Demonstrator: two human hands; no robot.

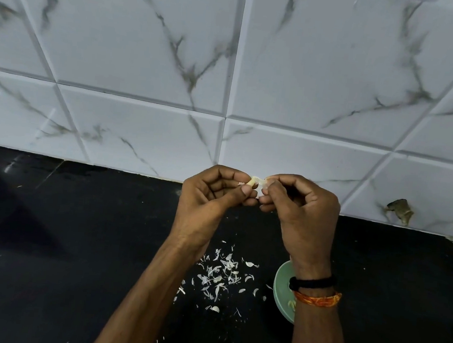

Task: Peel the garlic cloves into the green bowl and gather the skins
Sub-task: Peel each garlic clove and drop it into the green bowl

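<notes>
we see the left hand (pixel 212 195) and right hand (pixel 302 206) raised over the black counter (pixel 60 252), fingertips pinching one garlic clove (pixel 253 181) between them. skins (pixel 220 277) lie scattered near; green bowl (pixel 281 287) sits right, under the wrist.

2 hands: left hand (pixel 209 194), right hand (pixel 301 203); 1 garlic clove (pixel 254 181) pinched between them; 1 green bowl (pixel 282 287), at least 1 peeled clove (pixel 292 305) visible in it; skins (pixel 220 276) on counter (pixel 73 253), dozens, too many to count; 2 wrist bands (pixel 316 290)
</notes>
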